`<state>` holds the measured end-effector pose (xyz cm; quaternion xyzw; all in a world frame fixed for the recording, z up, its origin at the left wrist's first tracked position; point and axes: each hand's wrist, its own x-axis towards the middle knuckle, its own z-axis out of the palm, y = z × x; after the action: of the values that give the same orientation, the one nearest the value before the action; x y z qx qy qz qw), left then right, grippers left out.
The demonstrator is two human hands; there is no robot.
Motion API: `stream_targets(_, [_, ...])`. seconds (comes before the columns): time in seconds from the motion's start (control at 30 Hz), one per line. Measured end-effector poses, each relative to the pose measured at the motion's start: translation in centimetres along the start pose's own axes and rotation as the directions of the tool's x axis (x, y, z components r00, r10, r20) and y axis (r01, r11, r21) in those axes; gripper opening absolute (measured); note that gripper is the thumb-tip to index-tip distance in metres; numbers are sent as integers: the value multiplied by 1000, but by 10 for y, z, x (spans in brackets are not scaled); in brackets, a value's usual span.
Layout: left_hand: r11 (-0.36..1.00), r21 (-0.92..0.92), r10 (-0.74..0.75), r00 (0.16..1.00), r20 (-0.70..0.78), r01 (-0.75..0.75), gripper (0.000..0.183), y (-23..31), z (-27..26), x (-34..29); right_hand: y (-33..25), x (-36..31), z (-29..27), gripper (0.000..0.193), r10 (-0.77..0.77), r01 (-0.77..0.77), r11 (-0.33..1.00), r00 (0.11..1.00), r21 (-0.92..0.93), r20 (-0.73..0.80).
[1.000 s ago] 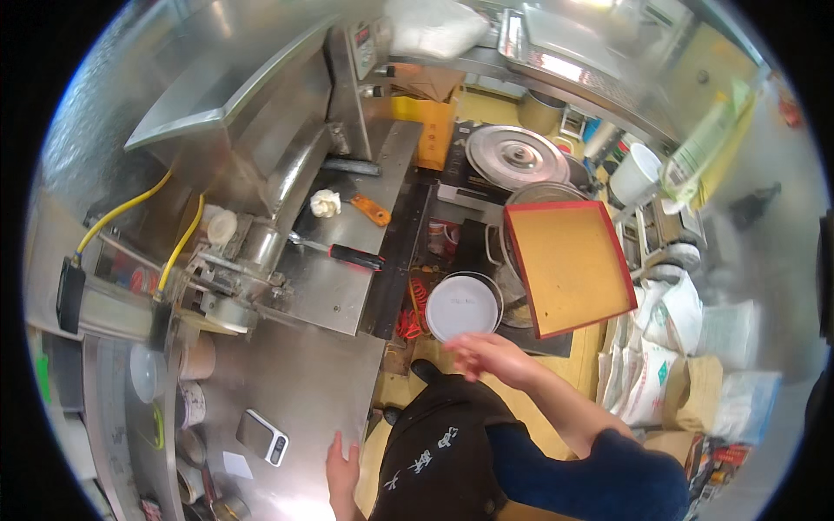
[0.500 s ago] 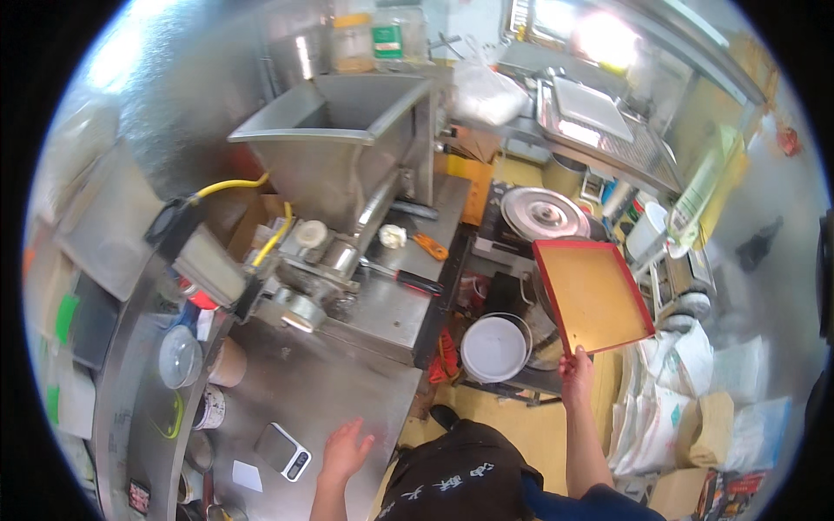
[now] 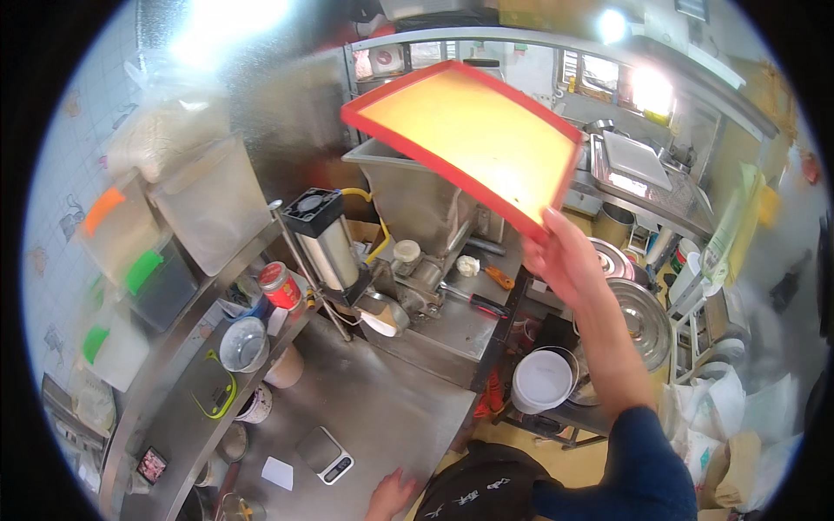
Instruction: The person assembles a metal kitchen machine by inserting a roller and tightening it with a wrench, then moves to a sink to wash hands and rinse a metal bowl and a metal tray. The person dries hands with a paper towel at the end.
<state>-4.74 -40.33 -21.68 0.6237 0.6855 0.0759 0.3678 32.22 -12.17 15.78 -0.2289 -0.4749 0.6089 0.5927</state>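
My right hand (image 3: 565, 256) grips a shallow red-rimmed tray (image 3: 473, 130) by its near right corner. The tray's golden inner face looks bare and catches bright light. It is raised and tilted over the steel hopper (image 3: 400, 182) of a machine, hiding part of it. Low in the view, my left hand (image 3: 393, 495) holds nothing; its fingers are loosely apart beside the front edge of the steel counter (image 3: 382, 417). A small kitchen scale (image 3: 327, 456) lies to its left, next to a white paper slip (image 3: 278, 473).
A shelf on the left carries lidded clear bins (image 3: 217, 204), a red-labelled jar (image 3: 280, 285) and a plastic bowl (image 3: 244, 345). A white bucket (image 3: 543, 380) and a large round metal lid (image 3: 637, 323) stand right of the counter. White sacks (image 3: 705, 417) lie farther right.
My right hand has lifted the tray up and leftward, from above the lidded pots to over the hopper. My left hand now sits lower in the view. The view has shifted left.
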Motion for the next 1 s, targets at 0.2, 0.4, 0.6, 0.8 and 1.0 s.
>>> stream_targets(0.2, [995,-98,-41,984,-174,24,70,-33,5,-30,4,94,47,34,257,-266,957,962,-113,-87])
stream_targets(0.4, [986,-160,-89,973,-211,55,68,-59,14,-52,11,103,44,42,242,-267,957,950,-117,-195])
stream_targets(0.6, [984,-115,-153,975,-164,135,67,-69,9,-60,9,91,38,73,244,-279,956,927,-91,-285])
stream_targets(0.8, [965,-72,-263,910,-320,253,54,-63,10,-98,75,-20,24,60,444,-392,896,816,-210,371])
stream_targets(1.0, [804,-184,-593,782,-190,565,54,-46,57,-153,277,-127,32,39,876,-644,454,448,-616,177])
